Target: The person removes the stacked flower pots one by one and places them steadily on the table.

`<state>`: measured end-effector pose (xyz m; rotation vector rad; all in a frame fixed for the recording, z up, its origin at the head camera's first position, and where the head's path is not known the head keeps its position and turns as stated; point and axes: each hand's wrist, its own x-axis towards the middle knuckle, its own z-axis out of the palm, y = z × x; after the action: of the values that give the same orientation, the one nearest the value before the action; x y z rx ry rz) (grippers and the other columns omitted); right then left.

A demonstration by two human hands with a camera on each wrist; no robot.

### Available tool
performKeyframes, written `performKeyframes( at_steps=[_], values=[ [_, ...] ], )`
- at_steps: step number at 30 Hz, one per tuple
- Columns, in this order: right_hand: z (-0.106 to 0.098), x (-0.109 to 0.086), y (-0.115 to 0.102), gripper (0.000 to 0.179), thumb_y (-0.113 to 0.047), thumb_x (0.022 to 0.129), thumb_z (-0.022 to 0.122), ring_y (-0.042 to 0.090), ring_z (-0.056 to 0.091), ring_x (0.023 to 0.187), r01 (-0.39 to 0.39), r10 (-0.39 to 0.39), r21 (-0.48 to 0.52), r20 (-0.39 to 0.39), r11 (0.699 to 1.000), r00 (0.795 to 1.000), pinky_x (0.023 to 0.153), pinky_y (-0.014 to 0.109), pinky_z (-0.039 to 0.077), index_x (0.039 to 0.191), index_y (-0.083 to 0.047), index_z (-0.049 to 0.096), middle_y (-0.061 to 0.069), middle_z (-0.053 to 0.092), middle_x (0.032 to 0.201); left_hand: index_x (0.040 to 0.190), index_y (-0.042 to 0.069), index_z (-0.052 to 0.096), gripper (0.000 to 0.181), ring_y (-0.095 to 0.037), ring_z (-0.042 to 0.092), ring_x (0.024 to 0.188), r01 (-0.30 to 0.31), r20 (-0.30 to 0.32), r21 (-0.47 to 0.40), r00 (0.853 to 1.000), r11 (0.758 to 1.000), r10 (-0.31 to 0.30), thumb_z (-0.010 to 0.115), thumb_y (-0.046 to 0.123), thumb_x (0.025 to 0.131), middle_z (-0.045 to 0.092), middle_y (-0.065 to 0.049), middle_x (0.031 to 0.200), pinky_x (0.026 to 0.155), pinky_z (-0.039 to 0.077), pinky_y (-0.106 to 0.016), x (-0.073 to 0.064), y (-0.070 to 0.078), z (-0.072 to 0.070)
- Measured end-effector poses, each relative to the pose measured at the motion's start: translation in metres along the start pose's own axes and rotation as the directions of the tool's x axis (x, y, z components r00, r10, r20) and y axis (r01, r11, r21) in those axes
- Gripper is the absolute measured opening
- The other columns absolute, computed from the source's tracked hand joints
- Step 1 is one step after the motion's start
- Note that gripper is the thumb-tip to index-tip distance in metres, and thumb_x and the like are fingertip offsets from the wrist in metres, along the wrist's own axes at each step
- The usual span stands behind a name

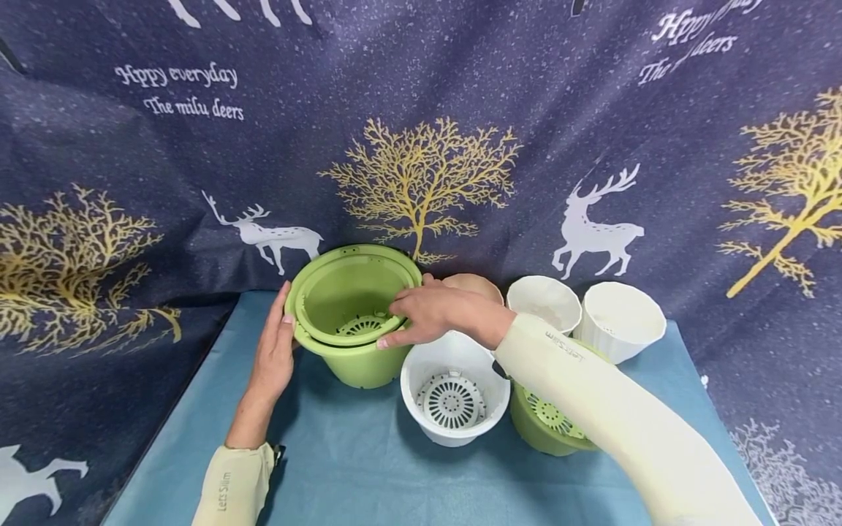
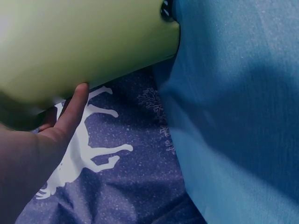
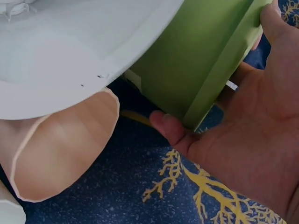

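Note:
A green plastic flowerpot (image 1: pixel 365 365) with a slotted green inner basket (image 1: pixel 351 281) nested in it stands at the back of the table, tilted toward me. My left hand (image 1: pixel 272 354) lies along its left side, fingers stretched up to the rim and the thumb near the rim's edge. In the left wrist view one straight finger (image 2: pixel 74 109) touches the pot's wall. Over the right rim, my right hand (image 1: pixel 424 314) grips the pot, some fingers inside and the thumb outside. The right wrist view shows that thumb (image 3: pixel 170 128) at the rim's edge.
Right of the green pot stands a white pot (image 1: pixel 411 387) with a slotted base. Behind it are a peach-coloured pot (image 1: pixel 472 283) and two white fluted pots (image 1: pixel 542 288) (image 1: pixel 628 351). Another green pot (image 1: pixel 542 435) is partly hidden under my right sleeve. A dark printed cloth (image 1: pixel 421 88) hangs behind the blue table (image 1: pixel 368 475).

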<state>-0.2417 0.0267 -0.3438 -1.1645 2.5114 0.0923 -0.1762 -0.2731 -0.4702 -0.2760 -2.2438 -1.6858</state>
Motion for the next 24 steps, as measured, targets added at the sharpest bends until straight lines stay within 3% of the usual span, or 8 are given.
performKeyframes(
  at_steps=[13,20,24],
  values=[
    [-0.007,0.009,0.001,0.089,-0.082,0.098,0.046,0.021,0.034,0.156,-0.048,0.044,0.035,0.108,0.998,0.993,0.127,0.058,0.013,0.162,-0.021,0.048,0.004,0.043,0.167,0.171,0.019,0.024,0.053,-0.004,0.051,0.130,-0.005,-0.009,0.013,1.000,1.000,0.005,0.029,0.026,0.119,0.024,-0.013,0.174,0.091,0.052,-0.012,0.000,0.002,0.001],
    [-0.014,0.013,0.001,0.089,-0.082,0.098,0.045,0.023,0.036,0.155,-0.046,0.041,0.023,0.177,0.999,0.983,0.126,0.060,0.015,0.164,-0.021,0.045,0.003,0.041,0.168,0.172,0.021,0.023,0.054,0.000,0.051,0.127,0.013,-0.013,0.039,1.000,0.999,-0.012,0.028,0.028,0.119,0.024,-0.011,0.174,0.090,0.051,-0.011,-0.001,0.002,0.000],
    [-0.013,0.014,0.002,0.089,-0.082,0.098,0.045,0.023,0.039,0.153,-0.038,0.033,0.022,0.169,0.999,0.985,0.125,0.059,0.017,0.163,-0.022,0.047,0.002,0.044,0.167,0.171,0.020,0.024,0.054,-0.001,0.052,0.126,0.005,-0.015,0.045,1.000,0.999,-0.004,0.028,0.027,0.119,0.026,-0.012,0.173,0.090,0.052,-0.012,0.000,0.000,0.000]
  ],
)
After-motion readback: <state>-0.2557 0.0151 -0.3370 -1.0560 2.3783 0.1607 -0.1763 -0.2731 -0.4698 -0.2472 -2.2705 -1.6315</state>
